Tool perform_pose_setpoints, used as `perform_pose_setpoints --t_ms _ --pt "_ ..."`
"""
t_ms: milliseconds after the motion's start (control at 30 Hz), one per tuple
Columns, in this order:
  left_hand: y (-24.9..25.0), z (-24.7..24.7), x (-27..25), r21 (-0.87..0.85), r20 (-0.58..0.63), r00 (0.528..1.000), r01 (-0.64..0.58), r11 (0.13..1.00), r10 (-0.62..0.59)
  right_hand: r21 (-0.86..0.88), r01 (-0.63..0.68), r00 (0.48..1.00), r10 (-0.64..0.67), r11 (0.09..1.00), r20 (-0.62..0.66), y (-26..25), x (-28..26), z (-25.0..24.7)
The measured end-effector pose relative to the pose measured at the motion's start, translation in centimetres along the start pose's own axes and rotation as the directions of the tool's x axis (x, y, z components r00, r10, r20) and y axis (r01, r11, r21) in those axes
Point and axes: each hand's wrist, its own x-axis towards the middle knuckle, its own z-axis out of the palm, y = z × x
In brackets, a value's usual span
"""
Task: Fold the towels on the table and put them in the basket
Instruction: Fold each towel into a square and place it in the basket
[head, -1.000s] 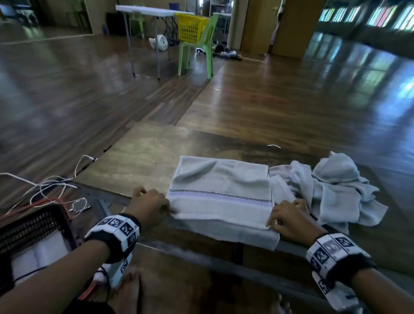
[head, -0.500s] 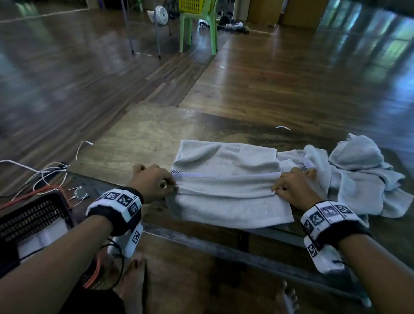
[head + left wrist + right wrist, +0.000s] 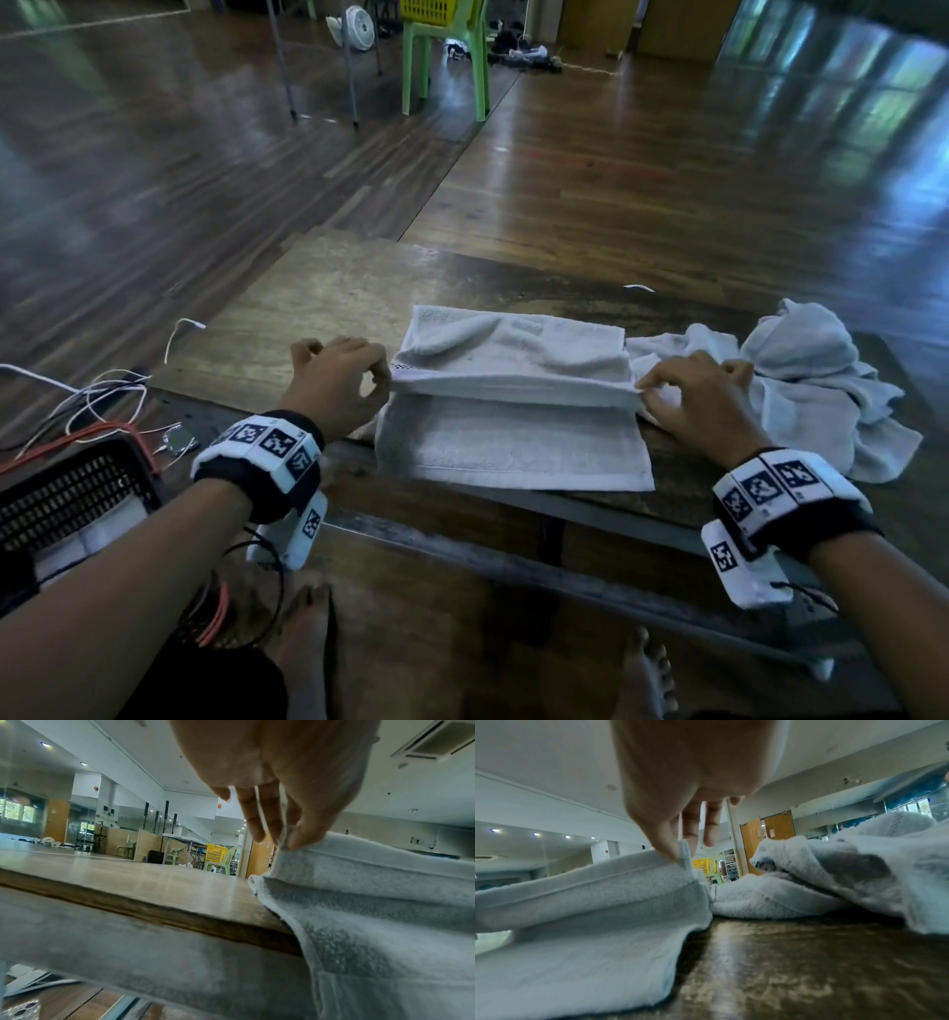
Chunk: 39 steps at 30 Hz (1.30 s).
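Note:
A pale grey towel (image 3: 513,442) lies across the near edge of the low wooden table (image 3: 318,303), partly folded. My left hand (image 3: 382,377) pinches its lifted left corner, and the left wrist view shows thumb and finger (image 3: 284,839) closed on the hem of the towel (image 3: 372,902). My right hand (image 3: 648,393) pinches the right corner, as the right wrist view confirms (image 3: 677,856). The fold is held a little above the lower layer of the towel (image 3: 577,953). A black basket (image 3: 67,493) sits at the lower left, with white cloth inside.
A crumpled heap of more grey towels (image 3: 801,385) lies on the table right of my right hand. White and red cables (image 3: 92,401) trail on the floor by the basket. A green chair (image 3: 444,56) with a yellow basket stands far back. My bare feet are under the table.
Both hands have carried the towel's near edge up and away from me, raising the fold above the lower layer. The head view has tipped downward.

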Motion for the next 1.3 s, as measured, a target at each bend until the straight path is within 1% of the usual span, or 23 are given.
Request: perform_pose_setpoints --t_ms 33,67,133,167,233,267,400,467,567,633,700,767,833,900,967,1067,1133,1200,1300 --pt "-0.3 -0.2 -0.5 -0.03 0.042 0.999 -0.03 0.999 0.031 0.034 0.041 0.999 -0.041 0.999 -0.004 0.2 -0.4 -0.3" --pt "-0.5 -0.4 -1.0 -0.047 0.108 0.992 -0.062 0.997 0.067 0.072 0.078 0.997 -0.08 0.994 0.024 0.5 -0.9 -0.3" --pt "-1.0 -0.3 -1.8 -0.037 0.254 0.96 -0.113 0.993 0.119 0.11 0.137 0.976 -0.153 0.985 0.156 1.0 -2.0 0.4" --pt "-1.1 -0.2 -2.0 -0.014 0.311 0.942 -0.131 0.991 0.129 0.103 0.159 0.954 -0.18 0.982 0.241 1.3 -2.5 1.1" --pt "-1.2 0.3 -2.3 0.033 0.374 0.921 -0.135 0.99 0.113 0.079 0.197 0.904 -0.213 0.977 0.371 1.9 -3.2 2.5" --pt "-1.1 0.6 -2.3 0.043 0.38 0.92 -0.124 0.991 0.099 0.073 0.198 0.896 -0.211 0.977 0.392 2.1 -3.3 2.9" --pt "-0.8 1.3 -1.4 0.091 0.336 0.94 -0.087 0.992 0.052 -0.008 0.157 0.932 -0.146 0.988 0.331 1.8 -2.7 3.1" --pt "-0.5 1.6 -1.0 0.128 0.308 0.951 -0.079 0.989 0.036 -0.042 0.135 0.934 -0.113 0.99 0.338 1.4 -2.3 2.8" --pt "-0.2 1.8 -0.6 0.155 0.268 0.963 -0.08 0.985 0.036 -0.049 0.102 0.939 -0.08 0.994 0.336 1.3 -1.9 2.7" --pt "-0.3 1.4 -0.5 0.134 0.23 0.972 -0.079 0.988 0.047 -0.015 0.06 0.964 -0.054 0.998 0.261 1.6 -1.8 2.3" --pt "-0.4 0.5 -0.7 0.061 0.186 0.98 -0.082 0.995 0.069 0.025 0.037 0.984 -0.041 0.999 0.173 2.1 -2.0 1.8" --pt "-0.5 -0.2 -1.2 0.009 0.176 0.979 -0.104 0.995 0.101 0.044 0.055 0.987 -0.06 0.998 0.146 2.5 -2.3 1.4" --pt "-0.5 -0.3 -1.9 0.011 0.215 0.968 -0.138 0.99 0.132 0.052 0.098 0.978 -0.106 0.994 0.178 2.6 -2.8 1.4" --pt "-0.6 0.4 -2.5 0.046 0.291 0.946 -0.162 0.986 0.142 0.046 0.151 0.96 -0.157 0.988 0.234 2.6 -3.3 1.7" --pt "-0.8 1.1 -2.7 0.055 0.324 0.934 -0.176 0.983 0.149 0.029 0.175 0.941 -0.176 0.984 0.288 2.6 -3.6 1.9" --pt "-1.4 1.3 -2.7 0.043 0.299 0.939 -0.189 0.981 0.168 0.026 0.145 0.922 -0.144 0.989 0.36 2.7 -3.9 1.6" --pt "-1.6 1.5 -2.9 0.043 0.269 0.938 -0.238 0.97 0.218 0.04 0.141 0.916 -0.146 0.989 0.374 2.7 -4.1 1.4" --pt "-1.6 1.6 -3.1 0.041 0.248 0.929 -0.293 0.955 0.274 0.041 0.15 0.912 -0.154 0.988 0.381 2.5 -4.3 1.3" --pt "-1.6 1.7 -3.6 0.068 0.266 0.91 -0.346 0.936 0.318 0.013 0.18 0.9 -0.17 0.984 0.402 2.5 -4.4 1.4"
